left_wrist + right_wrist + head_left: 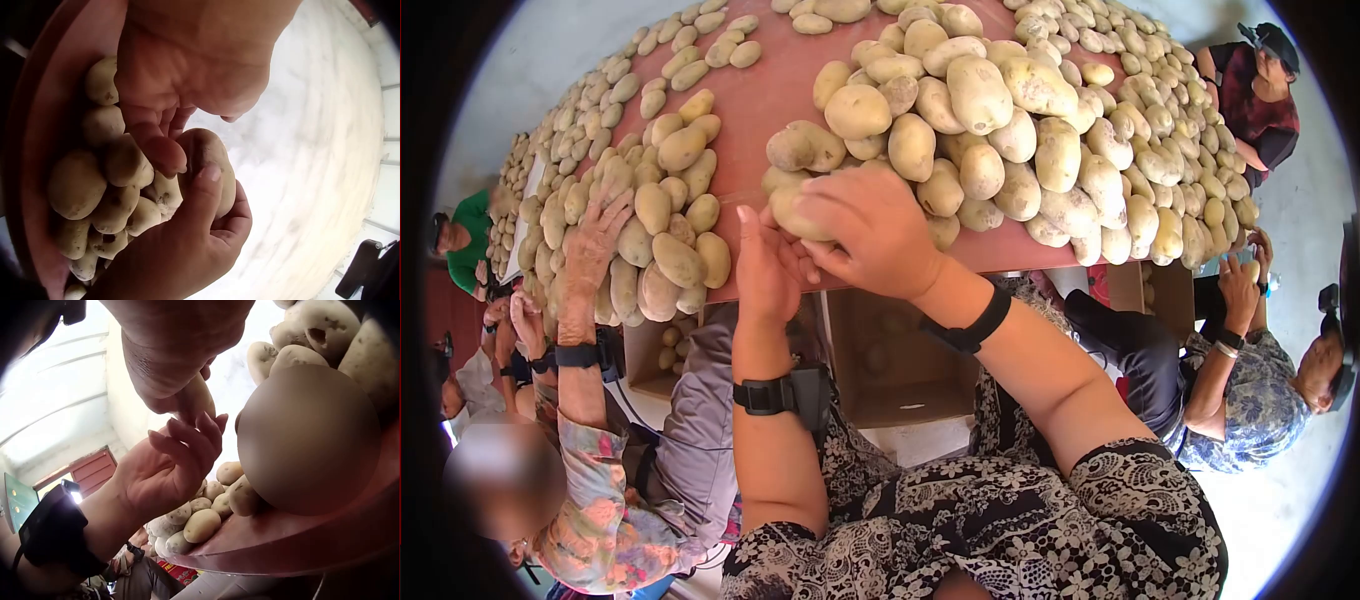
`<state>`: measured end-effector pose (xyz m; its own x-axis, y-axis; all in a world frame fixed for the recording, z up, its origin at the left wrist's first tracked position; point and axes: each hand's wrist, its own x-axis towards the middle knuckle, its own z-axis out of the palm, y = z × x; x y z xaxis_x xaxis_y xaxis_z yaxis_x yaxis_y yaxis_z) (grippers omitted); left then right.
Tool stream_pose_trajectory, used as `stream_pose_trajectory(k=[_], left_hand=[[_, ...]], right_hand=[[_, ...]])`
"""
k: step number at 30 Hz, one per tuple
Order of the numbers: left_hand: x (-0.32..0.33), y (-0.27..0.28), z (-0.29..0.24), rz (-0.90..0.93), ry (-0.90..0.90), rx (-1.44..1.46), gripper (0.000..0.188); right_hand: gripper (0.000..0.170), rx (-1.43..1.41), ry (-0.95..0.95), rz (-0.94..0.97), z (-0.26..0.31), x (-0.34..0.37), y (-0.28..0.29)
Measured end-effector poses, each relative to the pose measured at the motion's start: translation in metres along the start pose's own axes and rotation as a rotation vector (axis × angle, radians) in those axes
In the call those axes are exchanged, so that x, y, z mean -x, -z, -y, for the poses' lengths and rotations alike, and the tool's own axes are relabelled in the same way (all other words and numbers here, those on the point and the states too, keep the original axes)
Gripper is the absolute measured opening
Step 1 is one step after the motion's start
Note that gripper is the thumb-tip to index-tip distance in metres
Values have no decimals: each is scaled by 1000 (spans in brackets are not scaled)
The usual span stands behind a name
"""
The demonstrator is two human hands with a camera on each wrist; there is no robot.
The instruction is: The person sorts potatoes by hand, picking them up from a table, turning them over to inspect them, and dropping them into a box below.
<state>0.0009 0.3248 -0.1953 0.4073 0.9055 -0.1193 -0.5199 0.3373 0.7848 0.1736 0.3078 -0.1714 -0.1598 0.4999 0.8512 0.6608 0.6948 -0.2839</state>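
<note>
My right hand [880,225] grips a pale yellow potato [795,212] at the table's near edge. In the left wrist view its thumb [206,187] presses on the side of that potato [219,162], and the fingers wrap underneath. My left hand [766,268] is palm up just beside it, fingers loosely bent. Seen from the right wrist, the fingertips [212,428] of the left hand lie right at the potato's lower end. A large heap of potatoes [980,95] rises just beyond both hands.
Another potato pile [665,230] lies to the left, where a neighbouring person's hand [598,240] rests. The red tabletop [770,100] shows between the heaps. Below the edge stand cardboard boxes [900,370]. A person [1250,380] sits at the right; others stand around the table.
</note>
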Motion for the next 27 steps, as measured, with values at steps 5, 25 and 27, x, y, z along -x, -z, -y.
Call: stream_pose_trajectory(k=[5,25,27], left_hand=[[-2,1,4,-176,-76,-9,67],[-1,34,-18,-348,-118,-266,44],[-5,38,-10,-400,-88,-428,39]], right_hand=[[39,-135,85,118,4,5,-7],[47,-1077,-769,382,8,0,3],[42,-1194,-769,640,5,-3,9]])
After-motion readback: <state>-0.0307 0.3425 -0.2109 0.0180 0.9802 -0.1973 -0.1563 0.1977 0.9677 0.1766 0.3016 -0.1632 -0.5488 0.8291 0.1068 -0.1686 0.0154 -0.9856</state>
